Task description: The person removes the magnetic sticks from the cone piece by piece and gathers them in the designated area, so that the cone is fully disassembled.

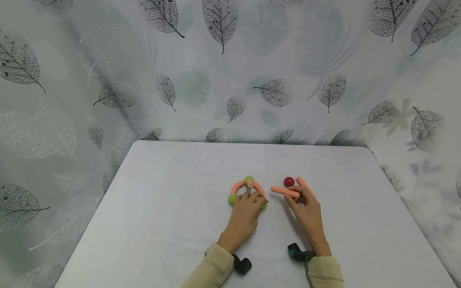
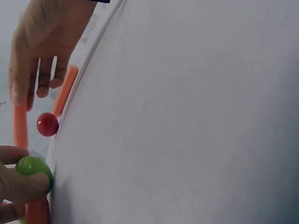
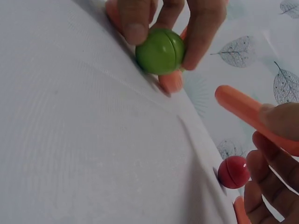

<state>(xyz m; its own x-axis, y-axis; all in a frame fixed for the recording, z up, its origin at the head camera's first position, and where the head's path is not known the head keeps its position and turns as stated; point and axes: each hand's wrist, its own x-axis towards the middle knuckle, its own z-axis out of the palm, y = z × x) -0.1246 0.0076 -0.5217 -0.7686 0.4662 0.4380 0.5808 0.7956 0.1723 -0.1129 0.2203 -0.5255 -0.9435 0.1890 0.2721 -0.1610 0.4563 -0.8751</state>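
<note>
My left hand (image 1: 245, 214) pinches a green ball (image 3: 160, 51) of a ring (image 1: 237, 186) made of curved orange pieces joined by green balls. A short orange peg sticks out from the ball at the ring's far side. To the right, my right hand (image 1: 307, 210) holds a straight orange stick (image 1: 284, 191) between thumb and fingers, its free end pointing toward the ring but apart from it. Just beyond that stick lies a red ball (image 1: 289, 181). A second orange stick (image 1: 301, 182) rests on the table, partly hidden by the right hand. The left hand covers the ring's near part.
The white-covered table (image 1: 162, 224) extends on both sides of the hands. Behind it hangs a leaf-patterned cloth (image 1: 252, 72). Each wrist wears a black camera, the left one (image 1: 242, 265) and the right one (image 1: 299, 253) both close above the tabletop.
</note>
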